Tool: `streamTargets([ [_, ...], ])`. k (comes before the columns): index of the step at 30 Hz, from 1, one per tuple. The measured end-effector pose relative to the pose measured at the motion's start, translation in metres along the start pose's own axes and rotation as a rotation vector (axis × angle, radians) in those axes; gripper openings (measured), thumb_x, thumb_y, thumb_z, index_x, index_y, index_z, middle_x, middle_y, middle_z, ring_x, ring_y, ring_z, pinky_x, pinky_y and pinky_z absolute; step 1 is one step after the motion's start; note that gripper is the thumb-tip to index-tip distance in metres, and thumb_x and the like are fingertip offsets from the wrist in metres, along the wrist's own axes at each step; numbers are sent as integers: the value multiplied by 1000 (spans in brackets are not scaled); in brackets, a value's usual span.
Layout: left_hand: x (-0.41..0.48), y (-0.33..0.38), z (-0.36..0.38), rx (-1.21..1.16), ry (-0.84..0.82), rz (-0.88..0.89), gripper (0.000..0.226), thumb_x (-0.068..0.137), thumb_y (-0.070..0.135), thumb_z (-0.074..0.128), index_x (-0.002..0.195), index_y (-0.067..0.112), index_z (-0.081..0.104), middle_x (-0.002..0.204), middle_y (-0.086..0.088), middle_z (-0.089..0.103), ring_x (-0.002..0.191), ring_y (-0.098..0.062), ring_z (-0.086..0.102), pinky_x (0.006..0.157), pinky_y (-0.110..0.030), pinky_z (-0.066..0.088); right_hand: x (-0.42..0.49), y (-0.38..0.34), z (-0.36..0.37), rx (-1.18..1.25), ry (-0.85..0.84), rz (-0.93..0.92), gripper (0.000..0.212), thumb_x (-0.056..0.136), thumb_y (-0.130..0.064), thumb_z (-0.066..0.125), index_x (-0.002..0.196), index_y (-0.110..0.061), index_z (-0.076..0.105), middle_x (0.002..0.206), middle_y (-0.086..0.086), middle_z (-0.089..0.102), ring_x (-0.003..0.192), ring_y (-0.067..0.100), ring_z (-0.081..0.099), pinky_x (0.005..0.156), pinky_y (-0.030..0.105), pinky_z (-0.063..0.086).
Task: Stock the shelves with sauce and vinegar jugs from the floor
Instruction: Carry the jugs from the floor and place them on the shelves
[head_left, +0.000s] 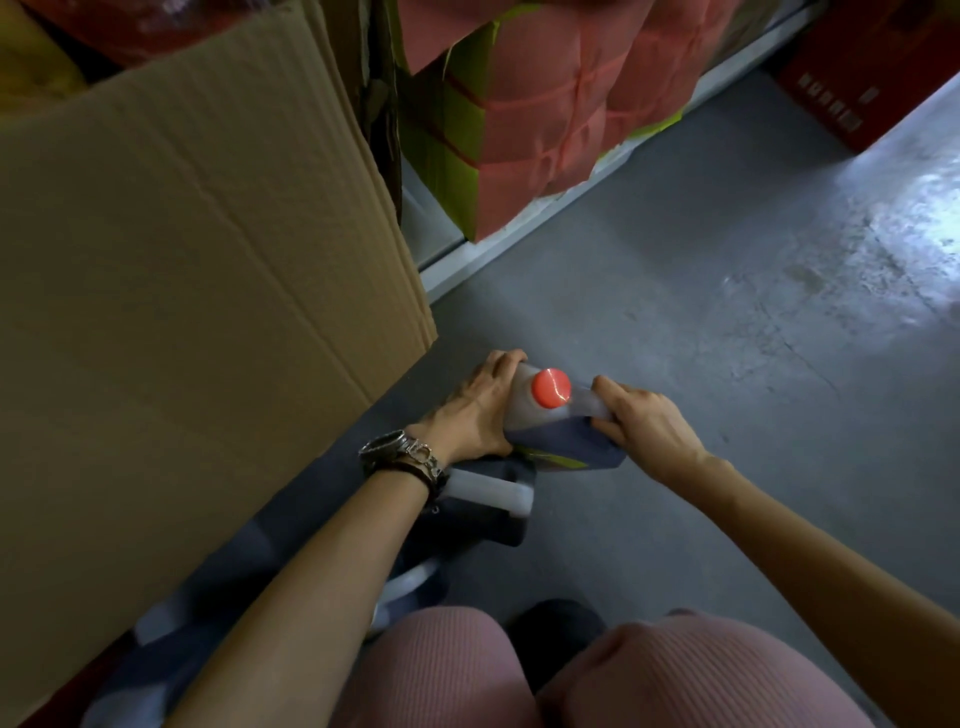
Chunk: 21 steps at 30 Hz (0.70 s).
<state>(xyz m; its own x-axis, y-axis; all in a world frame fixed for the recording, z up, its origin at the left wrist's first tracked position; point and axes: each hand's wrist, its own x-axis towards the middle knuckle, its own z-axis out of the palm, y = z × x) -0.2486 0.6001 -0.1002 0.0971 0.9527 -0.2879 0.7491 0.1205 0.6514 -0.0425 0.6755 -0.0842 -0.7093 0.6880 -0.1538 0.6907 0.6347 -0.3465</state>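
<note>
A jug of dark sauce (563, 434) with a red cap (550, 387) and a blue and yellow label is low over the grey floor (701, 322). My left hand (475, 408) grips its left shoulder. My right hand (644, 421) grips its right side at the handle. Below it a second dark jug (485, 512) with a pale handle (491, 491) sits on the floor, partly hidden by my left wrist. More jugs (171, 654) run along the floor under my left arm, blurred and mostly hidden.
A large flattened cardboard sheet (182, 291) leans at the left and covers the shelf there. Stacked red and green cartons (530, 130) fill the low white shelf (498, 249) ahead. A red box (852, 78) stands at the top right. My knees in pink fabric (457, 675) are at the bottom.
</note>
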Motion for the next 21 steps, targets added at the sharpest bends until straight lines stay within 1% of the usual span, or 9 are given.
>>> streamTargets([
  [4, -3, -2, -1, -17, 28, -20, 89, 67, 19, 81, 136, 12, 27, 135, -8, 32, 124, -30, 43, 100, -45, 41, 1, -10, 0, 20, 86, -11, 21, 73, -36, 44, 71, -15, 44, 55, 6, 51, 51, 30, 49, 61, 29, 35],
  [6, -4, -2, -1, -43, 59, -29, 88, 65, 20, 82, 134, 12, 29, 134, -9, 34, 121, -30, 45, 97, -49, 43, 2, -14, -4, 36, 103, -11, 16, 73, -36, 43, 70, -21, 42, 56, 4, 54, 51, 31, 52, 66, 29, 33],
  [8, -5, 3, -4, -72, 96, -20, 86, 64, 23, 83, 131, 11, 32, 130, -9, 36, 118, -31, 47, 93, -48, 44, 2, -15, -14, 29, 135, 5, 18, 74, -38, 43, 71, -20, 43, 61, 6, 58, 57, 34, 55, 67, 28, 29],
  [10, -6, 18, -11, -91, 136, 6, 84, 62, 25, 84, 128, 8, 36, 127, -10, 39, 115, -31, 48, 92, -43, 45, -2, -16, -30, -7, 182, 30, 28, 74, -38, 48, 73, -11, 53, 68, 10, 62, 65, 35, 59, 65, 27, 27],
  [12, -10, 39, -20, -120, 175, 34, 86, 59, 25, 86, 127, 6, 38, 125, -11, 40, 115, -28, 47, 94, -37, 43, -10, -20, -53, -36, 239, 23, 38, 72, -43, 44, 77, -8, 57, 73, 11, 65, 70, 34, 61, 64, 27, 28],
  [14, -20, 64, -32, -167, 192, 46, 89, 58, 26, 88, 128, 7, 37, 127, -9, 40, 116, -26, 47, 94, -36, 43, -22, -28, -81, -67, 276, 27, 42, 70, -46, 40, 77, -9, 58, 72, 9, 65, 69, 32, 61, 66, 30, 32],
  [17, -38, 107, -55, -233, 194, 59, 91, 56, 23, 89, 129, 7, 37, 128, -9, 40, 117, -24, 46, 94, -37, 44, -43, -41, -130, -91, 340, 63, 33, 70, -41, 46, 73, -12, 60, 66, 5, 64, 62, 29, 61, 65, 27, 29],
  [19, -51, 137, -74, -252, 198, 57, 91, 54, 22, 91, 128, 7, 38, 126, -9, 42, 115, -23, 47, 92, -35, 44, -57, -56, -169, -90, 382, 107, 23, 65, -34, 54, 70, -13, 63, 63, 4, 64, 59, 28, 61, 63, 22, 29],
  [21, -68, 169, -95, -259, 205, 56, 90, 53, 23, 91, 125, 8, 39, 122, -8, 44, 111, -22, 49, 89, -37, 45, -73, -74, -210, -66, 412, 151, 19, 59, -28, 60, 69, -14, 67, 62, 6, 65, 59, 29, 62, 64, 23, 31],
])
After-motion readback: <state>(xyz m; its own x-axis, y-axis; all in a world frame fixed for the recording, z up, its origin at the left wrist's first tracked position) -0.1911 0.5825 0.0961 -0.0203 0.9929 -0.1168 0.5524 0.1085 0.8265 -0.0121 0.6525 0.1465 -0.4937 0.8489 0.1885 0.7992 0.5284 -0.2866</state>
